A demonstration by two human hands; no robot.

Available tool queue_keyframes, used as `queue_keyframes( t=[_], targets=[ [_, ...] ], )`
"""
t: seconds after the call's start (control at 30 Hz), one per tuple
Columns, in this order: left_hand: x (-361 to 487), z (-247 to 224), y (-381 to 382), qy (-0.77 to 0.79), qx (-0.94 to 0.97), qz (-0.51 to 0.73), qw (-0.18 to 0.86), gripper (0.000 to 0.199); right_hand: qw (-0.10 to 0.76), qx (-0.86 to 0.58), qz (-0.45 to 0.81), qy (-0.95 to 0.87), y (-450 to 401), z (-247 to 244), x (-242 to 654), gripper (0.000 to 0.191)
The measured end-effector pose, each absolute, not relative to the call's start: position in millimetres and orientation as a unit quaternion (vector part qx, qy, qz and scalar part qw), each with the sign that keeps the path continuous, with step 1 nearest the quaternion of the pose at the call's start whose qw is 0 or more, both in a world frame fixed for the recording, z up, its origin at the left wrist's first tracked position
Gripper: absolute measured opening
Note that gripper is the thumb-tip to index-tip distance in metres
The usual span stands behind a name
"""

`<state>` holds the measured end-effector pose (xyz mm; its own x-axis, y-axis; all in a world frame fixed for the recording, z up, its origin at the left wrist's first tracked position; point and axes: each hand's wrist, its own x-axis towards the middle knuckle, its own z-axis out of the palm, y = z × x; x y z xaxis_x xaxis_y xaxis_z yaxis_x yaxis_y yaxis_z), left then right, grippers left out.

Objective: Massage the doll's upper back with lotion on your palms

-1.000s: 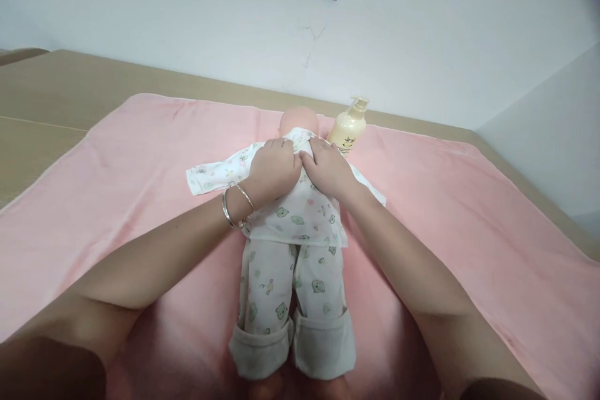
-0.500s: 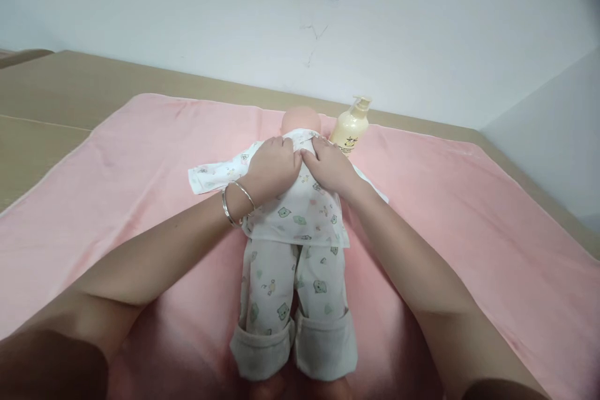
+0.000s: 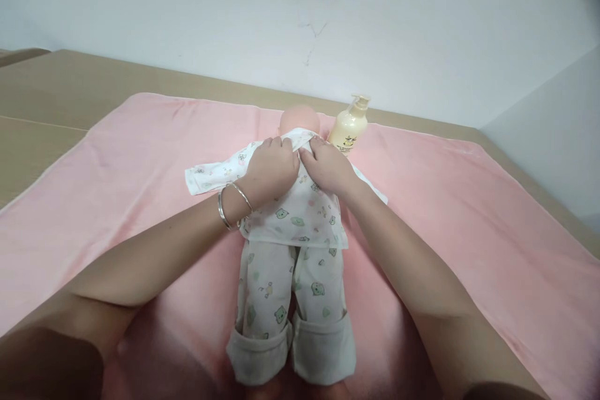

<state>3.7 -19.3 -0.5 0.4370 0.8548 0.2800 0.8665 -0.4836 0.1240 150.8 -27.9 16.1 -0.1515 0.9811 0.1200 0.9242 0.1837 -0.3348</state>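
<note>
Head view: yellow pump bottle [image 3: 349, 130], contents unclear, stands near the dressed doll [image 3: 300, 219].

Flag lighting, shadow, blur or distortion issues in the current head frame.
Head view: pale wall fairly evenly lit, lower edge darker; head view: soft shadows on the pink blanket beside the trousers; head view: dark patch at the top-right corner; head view: left hand and right hand clear in outline, small print on the bottle too small to read.
</note>
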Motion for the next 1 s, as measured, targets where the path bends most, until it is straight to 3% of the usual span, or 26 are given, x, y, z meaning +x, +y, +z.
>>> queue_keyframes(
  t=[0.1, 0.33, 0.63, 1.0],
  targets=[
    [4, 1, -21, -0.49, -0.857, -0.155, 0.033, 0.033, 0.16, -0.633, 0.085, -0.753, -22, 13, 154, 0.048],
    [-1, 8, 5, -0.562, -0.792, -0.172, -0.162, 0.043, 0.139, -0.63, 0.012, -0.764, -49, 18, 138, 0.038],
    [3, 2, 1, -0.562, -0.793, -0.192, -0.136, 0.046, 0.206, -0.619, 0.05, -0.756, -17, -3, 153, 0.047],
    [2, 3, 1, -0.564, -0.792, -0.192, -0.134, 0.045, 0.207, -0.644, 0.088, -0.732, -26, 7, 153, 0.039]
  ],
)
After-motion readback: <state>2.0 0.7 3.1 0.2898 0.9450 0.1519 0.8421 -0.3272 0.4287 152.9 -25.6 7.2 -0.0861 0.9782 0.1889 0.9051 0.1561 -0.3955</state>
